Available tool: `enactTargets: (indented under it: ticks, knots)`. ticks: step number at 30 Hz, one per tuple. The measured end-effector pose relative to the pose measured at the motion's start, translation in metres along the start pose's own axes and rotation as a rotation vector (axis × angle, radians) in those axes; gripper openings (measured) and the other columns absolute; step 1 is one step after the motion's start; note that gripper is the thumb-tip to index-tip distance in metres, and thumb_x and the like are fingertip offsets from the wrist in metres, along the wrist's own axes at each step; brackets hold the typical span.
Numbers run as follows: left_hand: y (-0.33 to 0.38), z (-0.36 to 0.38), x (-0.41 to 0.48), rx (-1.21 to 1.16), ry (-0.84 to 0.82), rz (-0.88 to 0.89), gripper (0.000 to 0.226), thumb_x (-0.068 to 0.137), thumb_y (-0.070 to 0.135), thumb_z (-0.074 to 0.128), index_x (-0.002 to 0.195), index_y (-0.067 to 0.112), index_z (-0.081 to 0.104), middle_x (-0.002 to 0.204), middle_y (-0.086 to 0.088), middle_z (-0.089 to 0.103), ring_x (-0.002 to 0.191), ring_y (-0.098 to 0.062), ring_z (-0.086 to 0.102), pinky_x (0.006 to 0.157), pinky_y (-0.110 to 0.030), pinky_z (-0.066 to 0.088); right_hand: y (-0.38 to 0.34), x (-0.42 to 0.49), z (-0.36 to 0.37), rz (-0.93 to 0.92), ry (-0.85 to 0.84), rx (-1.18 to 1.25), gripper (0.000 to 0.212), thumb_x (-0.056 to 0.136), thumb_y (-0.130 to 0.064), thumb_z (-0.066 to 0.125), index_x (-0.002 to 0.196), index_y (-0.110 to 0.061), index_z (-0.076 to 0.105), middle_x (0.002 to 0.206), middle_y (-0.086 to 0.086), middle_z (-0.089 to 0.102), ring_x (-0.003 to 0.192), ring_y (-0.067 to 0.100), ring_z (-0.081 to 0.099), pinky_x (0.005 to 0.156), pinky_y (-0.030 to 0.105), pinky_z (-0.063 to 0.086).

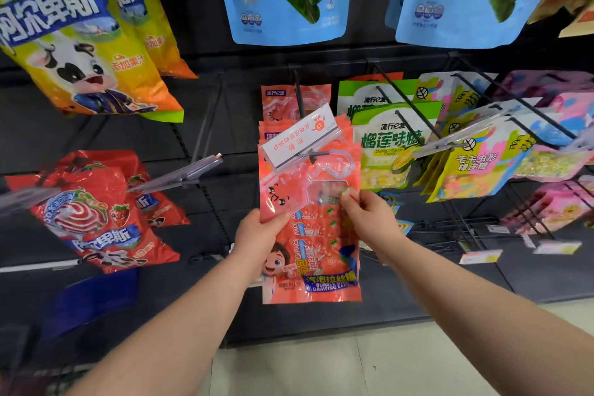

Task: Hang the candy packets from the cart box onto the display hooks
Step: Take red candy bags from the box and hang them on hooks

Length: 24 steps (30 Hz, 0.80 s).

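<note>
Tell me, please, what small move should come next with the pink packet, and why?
Probably push the pink packet back along the hook: both the left hand and right hand grip its edges, its top sits at the hook's tip beneath the label holder, matching packets hang behind.

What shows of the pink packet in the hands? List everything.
The pink packet is glossy coral-pink film with a cartoon face upper left, a clear window showing wrapped sweets, a cartoon child lower left and a blue lettered band at the bottom. It is roughly upright, facing the camera. The left hand grips its left edge; the right hand pinches its right side by the window. Its top meets the label holder on the hook; whether it is threaded is unclear.
</note>
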<state>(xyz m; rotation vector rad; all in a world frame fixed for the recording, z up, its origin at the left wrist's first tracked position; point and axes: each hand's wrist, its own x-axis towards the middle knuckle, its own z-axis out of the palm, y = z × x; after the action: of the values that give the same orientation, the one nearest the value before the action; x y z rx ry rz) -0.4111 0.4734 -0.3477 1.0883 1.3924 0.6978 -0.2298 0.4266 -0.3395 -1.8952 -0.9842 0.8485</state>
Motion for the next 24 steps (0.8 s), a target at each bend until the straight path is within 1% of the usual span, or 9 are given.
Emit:
enactTargets:
  ticks: [7, 10, 12, 14, 17, 19, 20, 22, 24]
  knots:
    - [0.015, 0.01, 0.038, 0.28, 0.088, 0.126, 0.024, 0.084, 0.035, 0.07, 0.097, 0.021, 0.056, 0.097, 0.003, 0.063, 0.092, -0.017, 0.062, 0.066, -0.028, 0.047, -0.017, 0.035, 0.002, 0.075, -0.014, -0.045, 0.029, 0.096, -0.036, 0.046, 0.083, -0.012, 0.056, 0.079, 0.006, 0.058, 0.075, 0.021, 0.053, 0.062, 0.028, 0.041]
    - [0.017, 0.014, 0.05, 0.347, 0.119, 0.115, 0.027, 0.084, 0.041, 0.069, 0.097, 0.02, 0.058, 0.103, -0.001, 0.064, 0.096, -0.021, 0.062, 0.077, -0.032, 0.05, -0.021, 0.046, 0.002, 0.104, -0.036, -0.022, 0.023, 0.095, -0.033, 0.048, 0.082, -0.015, 0.054, 0.085, 0.008, 0.063, 0.074, 0.022, 0.061, 0.072, 0.031, 0.05]
    - [0.018, 0.017, 0.052, 0.381, 0.13, 0.11, 0.027, 0.085, 0.041, 0.067, 0.098, 0.02, 0.057, 0.102, 0.0, 0.061, 0.094, -0.02, 0.058, 0.077, -0.031, 0.047, -0.023, 0.048, 0.001, 0.12, -0.043, 0.023, 0.022, 0.097, -0.027, 0.047, 0.079, -0.014, 0.05, 0.079, 0.01, 0.064, 0.065, 0.015, 0.066, 0.064, 0.023, 0.056]
    - [0.019, 0.018, 0.053, 0.401, 0.138, 0.111, 0.024, 0.088, 0.038, 0.065, 0.099, 0.021, 0.054, 0.099, 0.002, 0.057, 0.091, -0.019, 0.055, 0.075, -0.03, 0.043, -0.025, 0.044, 0.0, 0.104, -0.037, -0.016, 0.026, 0.099, -0.021, 0.044, 0.075, -0.012, 0.044, 0.065, 0.002, 0.05, 0.053, 0.014, 0.056, 0.045, 0.012, 0.044]
    - [0.021, 0.017, 0.052, 0.42, 0.158, 0.098, 0.027, 0.089, 0.038, 0.063, 0.106, 0.018, 0.054, 0.1, 0.002, 0.056, 0.087, -0.017, 0.054, 0.07, -0.028, 0.043, -0.022, 0.045, 0.001, 0.083, -0.032, -0.099, 0.031, 0.099, -0.024, 0.042, 0.069, -0.016, 0.043, 0.064, -0.002, 0.044, 0.061, 0.018, 0.046, 0.05, 0.023, 0.038]
    - [0.022, 0.015, 0.05, 0.438, 0.165, 0.091, 0.028, 0.089, 0.038, 0.062, 0.107, 0.019, 0.052, 0.103, 0.001, 0.058, 0.084, -0.017, 0.055, 0.065, -0.028, 0.044, -0.023, 0.041, 0.001, 0.09, -0.069, -0.125, 0.022, 0.099, -0.029, 0.044, 0.093, -0.012, 0.056, 0.08, 0.001, 0.057, 0.077, 0.021, 0.055, 0.064, 0.027, 0.042]
    - [0.023, 0.013, 0.048, 0.437, 0.167, 0.093, 0.027, 0.089, 0.037, 0.062, 0.106, 0.021, 0.05, 0.107, -0.001, 0.06, 0.085, -0.018, 0.057, 0.067, -0.029, 0.045, -0.023, 0.04, 0.0, 0.097, -0.082, -0.181, 0.031, 0.098, -0.032, 0.046, 0.117, -0.009, 0.055, 0.098, 0.006, 0.061, 0.091, 0.026, 0.058, 0.073, 0.031, 0.044]
    - [0.024, 0.01, 0.041, 0.459, 0.169, 0.104, 0.028, 0.091, 0.035, 0.061, 0.111, 0.021, 0.048, 0.113, -0.002, 0.06, 0.089, -0.019, 0.056, 0.073, -0.031, 0.045, -0.022, 0.034, -0.005, 0.095, -0.069, -0.353, 0.059, 0.096, -0.04, 0.048, 0.145, -0.011, 0.032, 0.132, 0.013, 0.053, 0.112, 0.033, 0.057, 0.083, 0.038, 0.045]
    - [0.023, 0.005, 0.03, 0.548, 0.152, 0.117, 0.04, 0.092, 0.036, 0.06, 0.124, 0.015, 0.048, 0.116, -0.002, 0.055, 0.095, -0.022, 0.055, 0.076, -0.031, 0.043, -0.018, 0.026, -0.009, 0.057, -0.062, -0.538, 0.065, 0.095, -0.044, 0.047, 0.148, -0.014, 0.024, 0.142, 0.013, 0.043, 0.116, 0.035, 0.055, 0.083, 0.041, 0.047]
